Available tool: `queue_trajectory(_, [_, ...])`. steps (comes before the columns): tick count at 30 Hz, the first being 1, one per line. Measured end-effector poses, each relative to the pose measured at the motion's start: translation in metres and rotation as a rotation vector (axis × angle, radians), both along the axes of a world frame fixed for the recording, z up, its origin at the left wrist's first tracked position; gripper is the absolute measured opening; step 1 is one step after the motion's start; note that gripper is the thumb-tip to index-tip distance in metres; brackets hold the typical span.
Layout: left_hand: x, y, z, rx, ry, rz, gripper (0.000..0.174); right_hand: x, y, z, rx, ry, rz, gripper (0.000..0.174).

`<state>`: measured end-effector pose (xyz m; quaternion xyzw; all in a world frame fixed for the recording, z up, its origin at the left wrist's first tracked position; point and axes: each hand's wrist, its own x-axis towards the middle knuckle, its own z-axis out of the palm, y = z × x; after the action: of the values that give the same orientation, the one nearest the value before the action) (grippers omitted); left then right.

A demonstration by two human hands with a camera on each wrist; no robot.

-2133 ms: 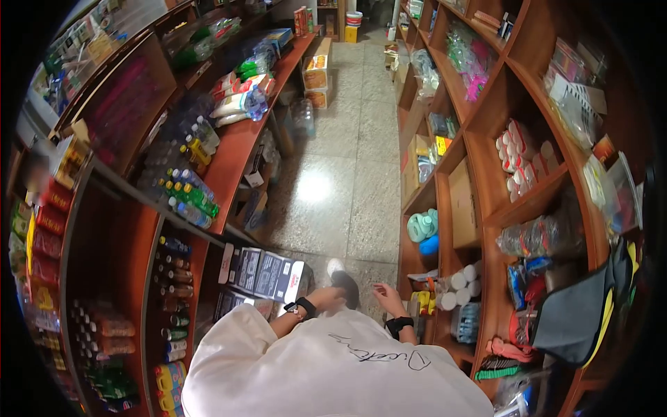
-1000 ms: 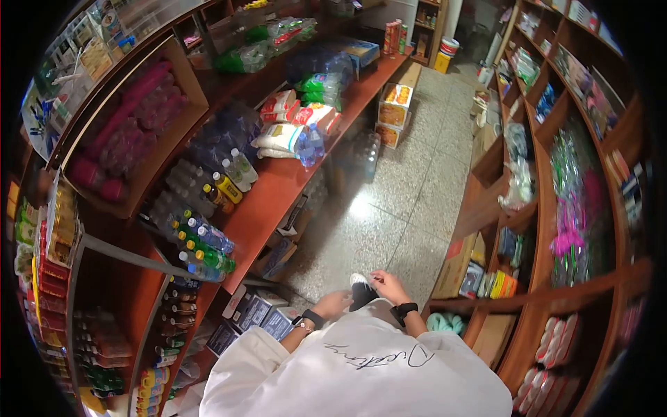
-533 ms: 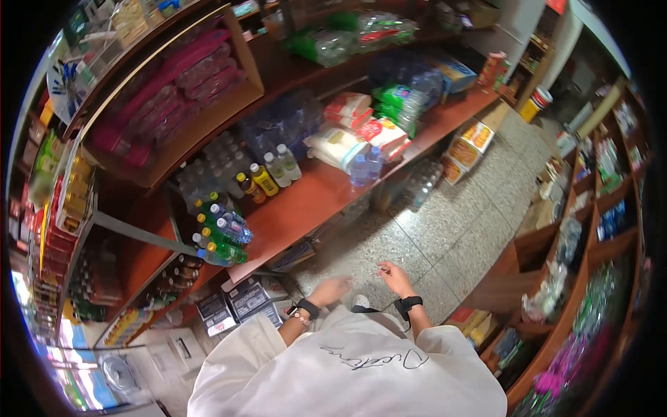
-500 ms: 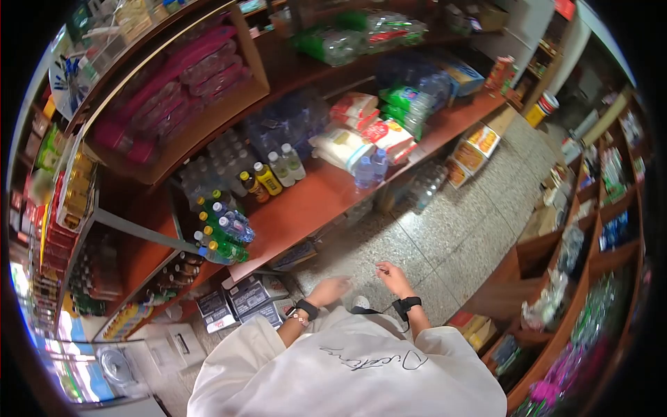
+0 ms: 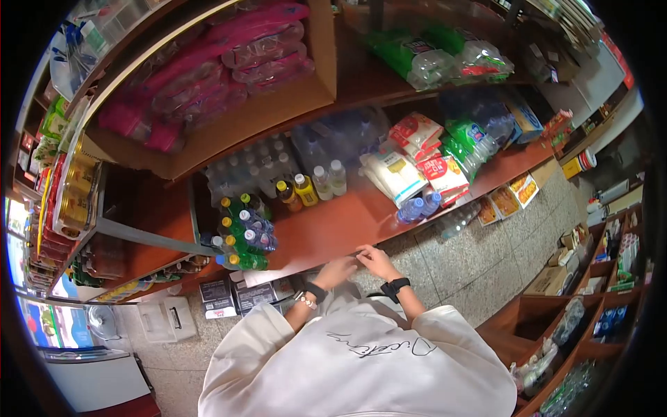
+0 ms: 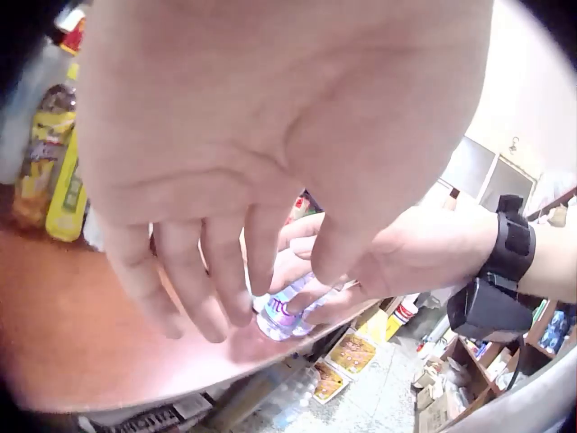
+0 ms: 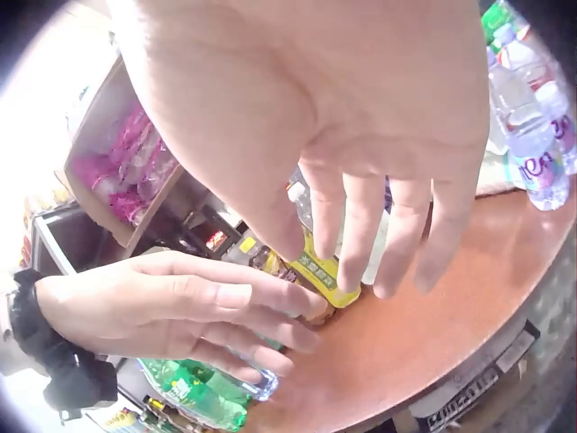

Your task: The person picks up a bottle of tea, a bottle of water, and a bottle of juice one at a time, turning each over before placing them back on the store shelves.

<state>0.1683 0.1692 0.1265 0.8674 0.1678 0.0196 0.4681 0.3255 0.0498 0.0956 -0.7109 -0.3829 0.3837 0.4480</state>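
My left hand (image 5: 335, 272) and right hand (image 5: 377, 264) are close together in front of the red-brown shelf board (image 5: 326, 233), fingers extended, holding nothing. In the left wrist view the left palm (image 6: 279, 135) fills the top, fingers loosely straight. The right wrist view has the right hand (image 7: 343, 108) likewise empty, the left hand (image 7: 180, 307) beside it. On the board stand green soda bottles (image 5: 249, 260), a yellow-labelled drink bottle (image 5: 305, 190) and white-capped clear bottles (image 5: 329, 181). Further right are white and red bags (image 5: 392, 177) and two water bottles (image 5: 419, 207).
A carton of pink-wrapped bottles (image 5: 323, 69) sits on the upper shelf. Dark printed boxes (image 5: 219, 299) and a clear plastic bin (image 5: 167, 320) stand on the floor at left. Cubby shelves (image 5: 500, 323) line the right, beyond the tiled floor (image 5: 479, 264).
The view has swung from the aisle toward the left-hand shelf, which now lies straight ahead and nearer. Both hands have drawn closer together and remain empty.
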Motion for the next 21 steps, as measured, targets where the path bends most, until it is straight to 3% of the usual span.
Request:
queue_trajectory(2, [0.012, 0.021, -0.016, 0.074, 0.038, -0.002, 0.039, 0.018, 0.021, -0.015, 0.017, -0.223, 0.031, 0.034])
queue_trajectory(4, [0.023, 0.034, 0.017, 0.097, 0.160, 0.068, 0.042, 0.029, 0.043, 0.001, -0.002, -0.198, 0.032, 0.037])
queue_trajectory(6, [0.032, 0.052, 0.027, -0.118, 0.065, 0.166, 0.040, 0.048, 0.066, 0.007, -0.001, -0.184, 0.040, 0.040])
queue_trajectory(8, [0.038, 0.064, 0.025, -0.173, 0.018, 0.266, 0.038, 0.063, 0.091, -0.002, 0.062, -0.287, -0.001, 0.047])
queue_trajectory(9, [0.040, 0.070, 0.022, -0.219, -0.030, 0.354, 0.037, 0.075, 0.104, -0.006, -0.003, -0.264, 0.034, 0.058])
queue_trajectory(13, [0.055, 0.080, 0.022, -0.258, 0.047, 0.515, 0.035, 0.113, 0.165, -0.011, 0.063, -0.322, 0.040, 0.071])
queue_trajectory(16, [0.065, 0.072, 0.013, -0.137, 0.009, 0.565, 0.040, 0.133, 0.204, 0.019, 0.083, -0.366, 0.051, 0.074])
queue_trajectory(18, [0.088, 0.073, 0.020, -0.202, 0.013, 0.641, 0.035, 0.150, 0.233, 0.003, 0.032, -0.390, 0.085, 0.083])
queue_trajectory(21, [0.113, 0.078, 0.017, -0.159, 0.000, 0.689, 0.036, 0.169, 0.254, -0.031, 0.029, -0.348, 0.253, 0.078])
